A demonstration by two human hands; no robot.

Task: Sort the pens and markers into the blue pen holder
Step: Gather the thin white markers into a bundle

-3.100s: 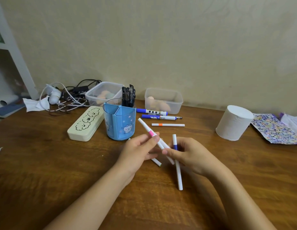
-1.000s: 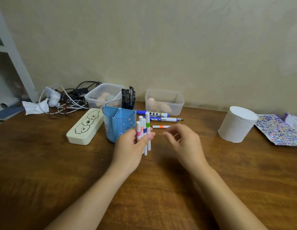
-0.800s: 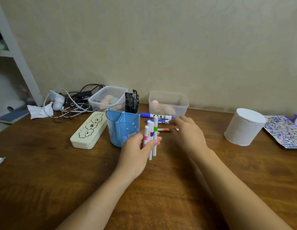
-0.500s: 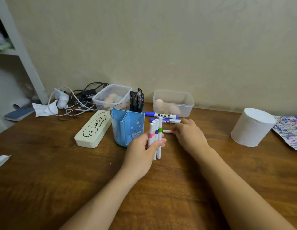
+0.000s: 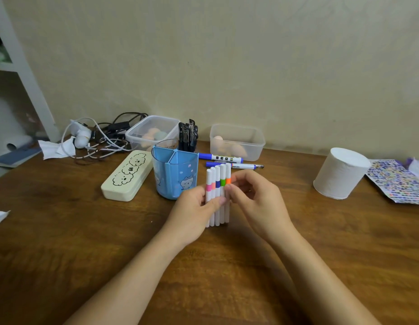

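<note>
Across the wooden desk (image 5: 63, 242) the order ran big to small: blue pen holder (image 5: 175, 174) at about 11 o'clock from the hands, still empty (far as I could tell). Left hand (image 5: 192, 214) was pinching five thin markers (image 5: 217, 195) upright in a row, and the right hand (image 5: 253, 198) pressed the orange-banded one into line. Looked like the gathering step. Next move probably needed lifting the bundle over a compartment. Two blue markers (image 5: 221, 157) lay at 12 o'clock.

Left hand (image 5: 197, 208) closed in a grip (thumb across); right hand (image 5: 253, 198) pinching alongside.
</note>
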